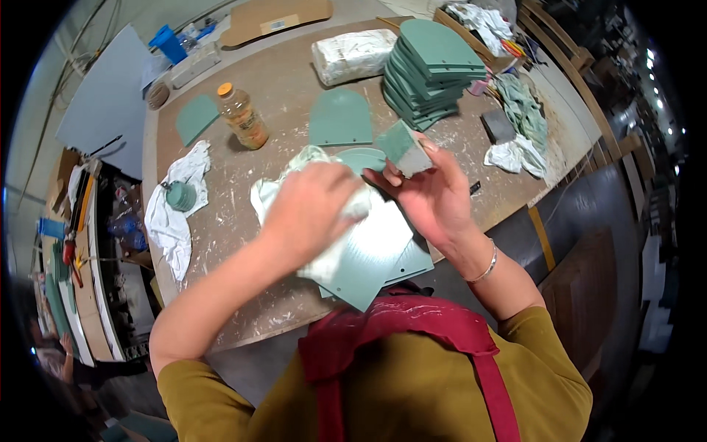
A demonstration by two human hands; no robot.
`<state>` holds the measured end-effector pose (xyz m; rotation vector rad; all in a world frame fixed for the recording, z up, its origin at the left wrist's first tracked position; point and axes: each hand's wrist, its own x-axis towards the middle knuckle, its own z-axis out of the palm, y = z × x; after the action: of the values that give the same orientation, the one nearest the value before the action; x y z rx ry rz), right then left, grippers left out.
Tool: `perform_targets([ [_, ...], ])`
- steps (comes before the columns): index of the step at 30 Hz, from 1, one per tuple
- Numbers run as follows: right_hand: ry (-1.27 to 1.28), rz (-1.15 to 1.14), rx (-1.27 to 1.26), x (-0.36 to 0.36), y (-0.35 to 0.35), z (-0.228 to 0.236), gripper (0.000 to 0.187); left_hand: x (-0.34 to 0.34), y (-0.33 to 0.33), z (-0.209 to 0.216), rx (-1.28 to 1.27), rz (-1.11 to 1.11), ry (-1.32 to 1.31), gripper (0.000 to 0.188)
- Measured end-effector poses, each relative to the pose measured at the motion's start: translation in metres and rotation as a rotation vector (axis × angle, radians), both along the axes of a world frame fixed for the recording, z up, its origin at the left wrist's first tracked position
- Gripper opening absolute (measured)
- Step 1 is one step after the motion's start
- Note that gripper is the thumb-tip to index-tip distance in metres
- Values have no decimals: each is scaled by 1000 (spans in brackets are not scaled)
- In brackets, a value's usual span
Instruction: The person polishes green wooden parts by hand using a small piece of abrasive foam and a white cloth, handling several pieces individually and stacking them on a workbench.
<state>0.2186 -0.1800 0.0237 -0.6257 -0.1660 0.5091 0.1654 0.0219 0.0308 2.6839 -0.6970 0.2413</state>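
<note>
My left hand [309, 210], slightly blurred, is closed on a crumpled white cloth [271, 193] over a green rounded panel [361, 269]. A bright glare covers the middle of this panel, and another panel [414, 265] lies beneath it at the table's near edge. Between the fingers and thumb of my right hand [436, 195] is a small grey sanding block [406, 151] with a green-tinged face, held up above the panel's far end. Its underside is hidden.
Green panels stand in a tall stack [434, 51] at the far right, beside a white wrapped bundle [353, 55]. Single panels [340, 118] lie mid-table. An orange-capped bottle [243, 118] stands left of them. A green jar [180, 196] rests on a white rag [169, 232]. Right: a dark block [498, 127].
</note>
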Motion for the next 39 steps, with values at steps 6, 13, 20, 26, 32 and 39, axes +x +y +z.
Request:
perform_targets([
  [6,-19,-98,-38,1,2,-8,40,-32,-21,3,21,-330,93,52],
  [13,-17,-169,-14,-3,0,-11,40,31,38,-6,-287,160,289,40],
  [20,-23,-212,76,-18,-43,-11,39,37,118,-49,-431,485,246,39],
  [26,9,-288,17,-28,-52,-17,36,3,127,-54,-17,306,108,60],
  [32,17,-313,38,-26,-52,-18,36,-71,19,15,-26,-269,-29,64],
  [39,88,-322,11,-35,-39,-17,36,-89,16,-17,11,-309,-312,45],
])
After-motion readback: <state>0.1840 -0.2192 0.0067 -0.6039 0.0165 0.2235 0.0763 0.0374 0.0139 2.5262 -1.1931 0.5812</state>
